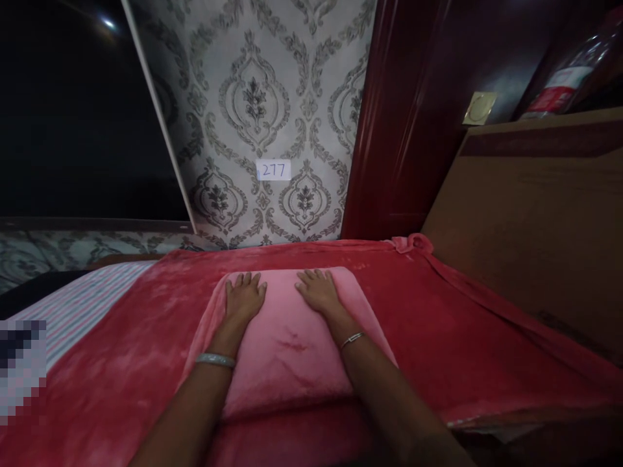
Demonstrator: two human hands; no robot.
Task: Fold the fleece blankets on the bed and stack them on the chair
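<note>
A pink plush bundle (287, 331), squarish with rounded corners and apparently a folded blanket, lies on a red plush cover (428, 337). My left hand (244, 295) rests palm down on its far left corner, fingers spread. On the far right part, my right hand (317, 290) lies flat in the same way, fingers apart. Bare pink surface with a few small creases shows between the two hands. Neither hand grips anything. A bangle is on my left wrist and a thin bracelet on my right.
Behind the cover rises a patterned wall with a paper label (273, 170) reading 277. A large dark screen (82, 117) stands at left, above a striped cloth (92, 305). To the right are a cardboard box (535, 227), a plastic bottle (564, 84) and a dark red door frame (389, 117).
</note>
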